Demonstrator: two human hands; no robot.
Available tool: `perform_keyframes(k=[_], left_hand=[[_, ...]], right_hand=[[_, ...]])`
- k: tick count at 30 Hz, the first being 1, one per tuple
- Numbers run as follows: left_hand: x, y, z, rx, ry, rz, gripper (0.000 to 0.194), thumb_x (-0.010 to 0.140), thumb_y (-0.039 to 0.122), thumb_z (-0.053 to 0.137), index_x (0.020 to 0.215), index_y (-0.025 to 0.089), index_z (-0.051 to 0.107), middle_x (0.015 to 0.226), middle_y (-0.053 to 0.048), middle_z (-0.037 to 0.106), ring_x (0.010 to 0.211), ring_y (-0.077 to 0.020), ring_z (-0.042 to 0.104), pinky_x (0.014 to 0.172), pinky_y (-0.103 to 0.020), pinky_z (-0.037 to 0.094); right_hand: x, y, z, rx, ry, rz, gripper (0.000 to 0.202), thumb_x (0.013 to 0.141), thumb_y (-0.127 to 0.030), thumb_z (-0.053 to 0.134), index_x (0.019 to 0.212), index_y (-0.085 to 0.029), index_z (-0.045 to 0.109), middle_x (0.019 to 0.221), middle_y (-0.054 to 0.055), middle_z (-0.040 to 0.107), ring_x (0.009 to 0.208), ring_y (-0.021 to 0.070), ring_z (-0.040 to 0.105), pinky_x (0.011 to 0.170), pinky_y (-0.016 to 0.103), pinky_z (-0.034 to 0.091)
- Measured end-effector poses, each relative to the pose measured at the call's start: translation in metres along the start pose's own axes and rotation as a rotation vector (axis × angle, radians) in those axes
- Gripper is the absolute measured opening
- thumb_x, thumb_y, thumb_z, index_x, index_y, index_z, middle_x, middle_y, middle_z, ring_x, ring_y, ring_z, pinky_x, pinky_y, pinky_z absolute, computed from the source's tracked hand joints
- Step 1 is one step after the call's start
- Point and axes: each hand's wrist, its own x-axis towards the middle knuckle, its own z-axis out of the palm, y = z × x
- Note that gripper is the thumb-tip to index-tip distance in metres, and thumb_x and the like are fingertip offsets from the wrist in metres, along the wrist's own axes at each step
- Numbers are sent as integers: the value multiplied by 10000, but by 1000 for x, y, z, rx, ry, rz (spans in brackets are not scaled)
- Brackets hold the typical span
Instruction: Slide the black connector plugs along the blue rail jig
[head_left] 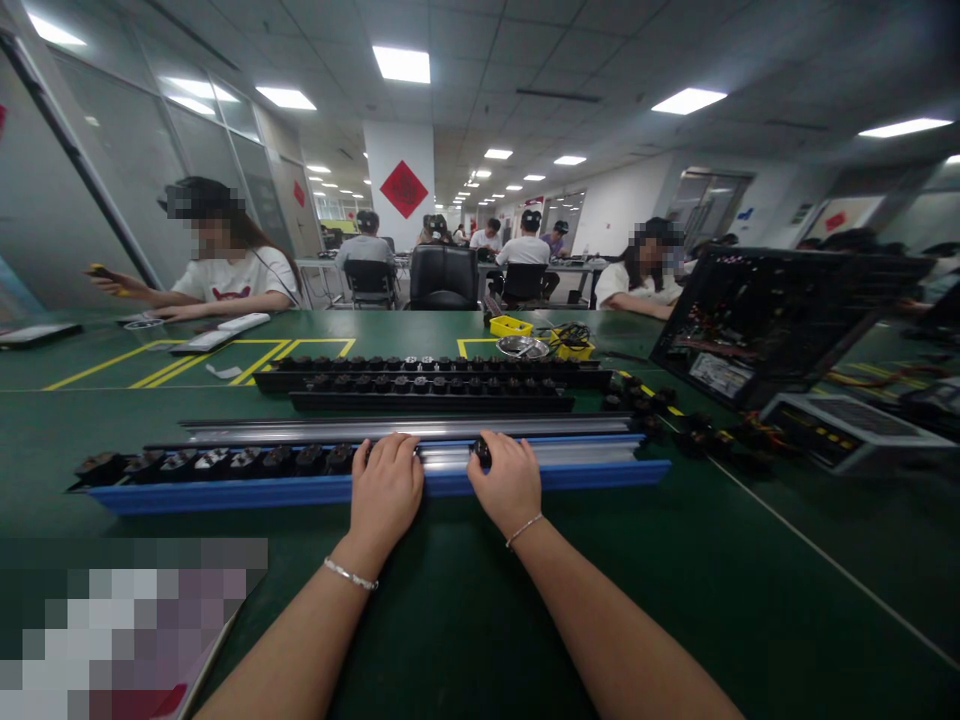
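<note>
A long blue rail (225,493) with a silvery inner channel (555,453) lies across the table in front of me. Black plug-like modules (277,461) with metal prongs fill its left part in a row. My left hand (386,492) is over the right end of that row, fingers curled around a module mostly hidden beneath them. At the channel's bare stretch, my right hand (511,485) pinches a small round black module (481,453) between thumb and fingers. A gap of bare channel separates the two hands. Just behind lies a second, dark rail with a silvery channel (300,431).
Two black rails (435,402) full of similar modules lie farther back. Loose modules (645,400), an open computer case (757,320) and a power supply box (855,430) are right. Yellow trays (510,327) and a metal bowl (523,348) stand behind. Co-workers sit across the table.
</note>
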Motion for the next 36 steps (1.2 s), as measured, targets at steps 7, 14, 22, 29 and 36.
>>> perform_keyframes(k=[7, 14, 22, 29, 36], left_hand=[[0, 1, -2, 22, -23, 5, 309, 866, 228, 391, 1099, 183, 588, 1112, -97, 640, 1057, -249, 551, 1028, -462, 260], [0, 0, -2, 16, -26, 3, 309, 871, 232, 381, 1099, 185, 584, 1112, -94, 638, 1043, -248, 556, 1028, -459, 258], [0, 0, -2, 12, -12, 10, 310, 865, 234, 389, 1097, 189, 590, 1108, -101, 641, 1033, -249, 563, 1019, -462, 269], [0, 0, -1, 14, -3, 8, 327, 861, 238, 388, 1118, 175, 580, 1107, -112, 642, 1043, -252, 559, 1021, -460, 266], [-1, 0, 0, 0, 3, -1, 337, 863, 242, 391, 1146, 168, 560, 1131, -113, 633, 1062, -247, 551, 1033, -447, 255]], right_hand=[[0, 1, -1, 4, -7, 20, 295, 798, -261, 494, 1048, -167, 622, 1034, 91, 673, 1040, 209, 568, 1003, 397, 292], [0, 5, -1, 4, 20, 34, 311, 792, -250, 495, 1067, -157, 604, 1032, 94, 671, 1007, 207, 578, 981, 380, 321], [1, 5, -6, -11, 24, 35, 275, 785, -233, 492, 1018, -155, 615, 968, 87, 678, 950, 204, 582, 938, 357, 344], [1, 7, -6, -8, 38, 32, 265, 772, -237, 494, 993, -165, 621, 944, 87, 672, 937, 213, 567, 908, 356, 354], [1, 7, -7, -10, 22, 58, 284, 771, -243, 496, 1012, -152, 614, 967, 90, 669, 966, 220, 557, 909, 352, 350]])
